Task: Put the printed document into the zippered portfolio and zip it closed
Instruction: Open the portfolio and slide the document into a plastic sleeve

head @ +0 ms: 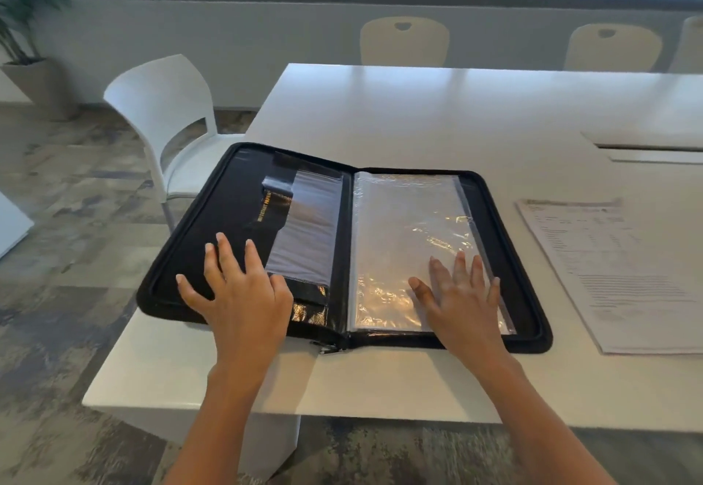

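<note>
A black zippered portfolio (243,195) lies open flat at the table's near left corner, its left half overhanging the table edge. Clear plastic sleeves (403,226) fill its right half. The left half shows a black inner cover with a pocket. My left hand (239,294) rests flat, fingers spread, on the left half. My right hand (460,294) lies flat, fingers spread, on the plastic sleeves. The printed document (612,275) lies on the table to the right of the portfolio, apart from both hands. The zipper pull (329,348) sits at the near end of the spine.
The white table (418,112) stretches back and to the right, with a cable slot (646,148) at the right. A white chair (167,119) stands left of the table. Beige chairs (404,41) line the far side. A potted plant (23,28) is at far left.
</note>
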Demonstrator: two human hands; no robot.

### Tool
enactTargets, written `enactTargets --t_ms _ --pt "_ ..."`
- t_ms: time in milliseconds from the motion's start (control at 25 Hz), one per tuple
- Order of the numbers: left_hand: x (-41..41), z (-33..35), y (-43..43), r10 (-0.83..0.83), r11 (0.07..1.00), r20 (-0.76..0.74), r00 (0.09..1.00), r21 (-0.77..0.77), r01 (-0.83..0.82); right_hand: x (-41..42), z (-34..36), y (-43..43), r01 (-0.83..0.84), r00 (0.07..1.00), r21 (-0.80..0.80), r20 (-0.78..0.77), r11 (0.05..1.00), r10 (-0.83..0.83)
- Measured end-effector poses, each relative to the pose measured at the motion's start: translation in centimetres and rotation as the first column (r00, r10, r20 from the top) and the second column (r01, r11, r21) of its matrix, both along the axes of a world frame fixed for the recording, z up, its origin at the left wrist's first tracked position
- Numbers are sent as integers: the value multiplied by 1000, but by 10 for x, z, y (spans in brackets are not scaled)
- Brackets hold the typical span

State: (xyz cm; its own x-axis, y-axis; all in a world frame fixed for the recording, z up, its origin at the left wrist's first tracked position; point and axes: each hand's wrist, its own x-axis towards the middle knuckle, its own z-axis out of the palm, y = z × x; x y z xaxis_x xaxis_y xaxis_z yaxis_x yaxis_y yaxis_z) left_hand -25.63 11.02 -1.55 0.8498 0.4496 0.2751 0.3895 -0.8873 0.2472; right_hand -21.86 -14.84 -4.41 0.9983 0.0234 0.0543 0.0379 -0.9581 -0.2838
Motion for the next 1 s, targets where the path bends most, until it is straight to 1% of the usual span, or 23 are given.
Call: enactTargets --t_ms 160,280,360,400,480,520,600,640,720,840,920,1000 --pt "7 -8 2 -13 998 -168 986 -67 1 -1 3 -25 49 998 42 -41 998 -48" --pt "8 -11 2 -8 991 -247 969 -130 -25 -2 3 -32 27 999 21 -36 999 -26" --pt "11 -8 -1 2 989 -292 956 -141 -45 -1 2 -34 8 999 17 -37 1000 -8" --pt "13 -5 -4 6 989 -298 954 -136 -49 -1 2 -35 -2 999 25 -40 1000 3" --pt "21 4 -18 -16 995 -252 968 -95 -9 1 5 -40 -12 999 75 -38 997 15" --pt "25 9 -28 -55 997 -210 976 -58 44 2 7 -45 -8 1000 108 -23 994 10" --pt "38 17 -61 -194 981 -159 968 -4 196 7 11 -61 18 999 156 31 988 -23" --pt "45 19 -82 -283 958 -161 945 -8 286 10 14 -72 45 997 176 55 983 -55" --pt "60 19 -132 -463 886 -184 867 -74 457 18 17 -103 122 987 182 85 976 -139" --pt "75 13 -206 -680 732 -191 708 -134 668 30 20 -161 277 953 90 105 957 -285" --pt "84 8 -251 -760 646 -215 613 -150 749 37 23 -206 404 911 40 80 914 -406" --pt "94 6 -285 -785 608 -252 566 -134 783 44 27 -245 510 860 -20 -3 860 -510"
